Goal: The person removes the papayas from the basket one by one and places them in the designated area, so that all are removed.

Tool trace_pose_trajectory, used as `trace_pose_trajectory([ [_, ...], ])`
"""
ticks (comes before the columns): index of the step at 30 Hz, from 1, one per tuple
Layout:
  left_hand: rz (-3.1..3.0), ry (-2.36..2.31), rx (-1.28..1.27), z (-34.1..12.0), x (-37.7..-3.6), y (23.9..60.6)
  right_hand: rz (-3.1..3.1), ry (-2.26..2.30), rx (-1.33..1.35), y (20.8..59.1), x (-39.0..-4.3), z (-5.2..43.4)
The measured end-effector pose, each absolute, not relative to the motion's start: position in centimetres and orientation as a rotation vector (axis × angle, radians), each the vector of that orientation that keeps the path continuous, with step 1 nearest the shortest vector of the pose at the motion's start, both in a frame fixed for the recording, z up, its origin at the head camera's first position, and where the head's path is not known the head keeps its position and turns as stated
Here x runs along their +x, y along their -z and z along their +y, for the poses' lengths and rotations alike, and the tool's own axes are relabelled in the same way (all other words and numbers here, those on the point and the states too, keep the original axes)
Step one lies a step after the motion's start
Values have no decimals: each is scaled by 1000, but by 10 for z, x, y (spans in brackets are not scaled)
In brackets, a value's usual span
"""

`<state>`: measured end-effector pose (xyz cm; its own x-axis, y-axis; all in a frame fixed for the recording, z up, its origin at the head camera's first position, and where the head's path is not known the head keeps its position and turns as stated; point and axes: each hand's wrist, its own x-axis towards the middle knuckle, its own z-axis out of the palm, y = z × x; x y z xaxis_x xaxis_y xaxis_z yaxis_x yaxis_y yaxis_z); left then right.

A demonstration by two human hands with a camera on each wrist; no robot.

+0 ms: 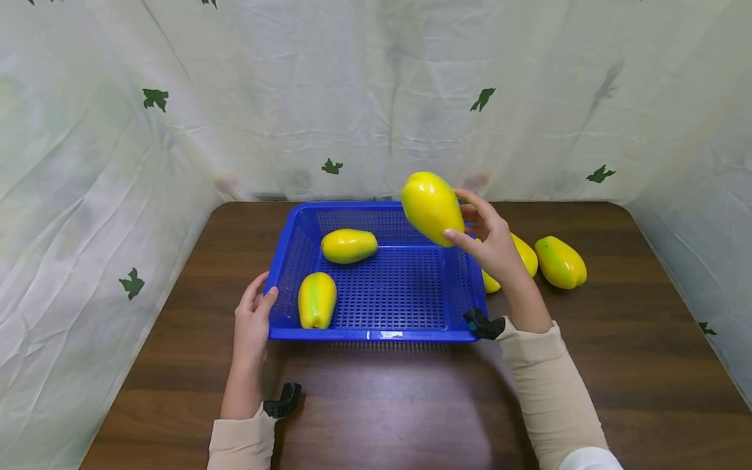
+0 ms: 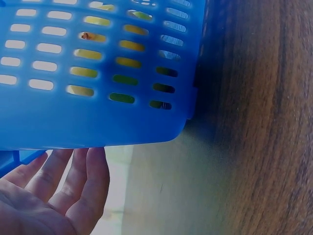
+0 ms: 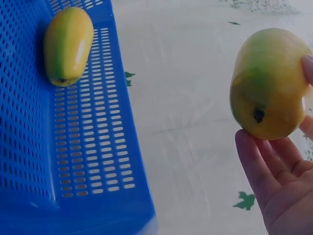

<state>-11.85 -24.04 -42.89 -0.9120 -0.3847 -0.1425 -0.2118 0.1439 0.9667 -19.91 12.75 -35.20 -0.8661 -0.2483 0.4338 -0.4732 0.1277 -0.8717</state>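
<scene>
A blue plastic basket (image 1: 376, 335) with slotted walls stands on the table. My left hand (image 1: 254, 320) holds its left rim, thumb on top; in the left wrist view the fingers (image 2: 93, 181) lie outside the wall. Above the basket's right back part, my right hand (image 1: 490, 238) grips a glossy yellow papaya (image 1: 433, 207) between thumb and fingers. The right wrist view shows this fruit's green patch and dark stem end, apart from the basket wall (image 3: 124, 122). Inside the basket, one papaya (image 1: 349, 246) lies sideways at the back left and another papaya (image 1: 317, 300) lies lengthwise at the front left.
Right of the basket, a papaya (image 1: 561, 262) lies on the brown wooden table (image 1: 617, 365). More yellow fruit (image 1: 525, 254) beside it is partly hidden by my right hand and the basket. A pale curtain (image 1: 352, 98) with green leaf-like shapes hangs behind the table.
</scene>
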Motion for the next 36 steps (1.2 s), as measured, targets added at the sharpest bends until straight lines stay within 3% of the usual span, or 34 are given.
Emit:
trace_pose_trajectory([
  [16, -2282, 1857, 586, -241, -119, 430, -2133, -1859, 612, 357, -182, 153],
  [36, -2274, 1873, 575, -240, -118, 429, -2071, -1826, 400, 394, -156, 187],
])
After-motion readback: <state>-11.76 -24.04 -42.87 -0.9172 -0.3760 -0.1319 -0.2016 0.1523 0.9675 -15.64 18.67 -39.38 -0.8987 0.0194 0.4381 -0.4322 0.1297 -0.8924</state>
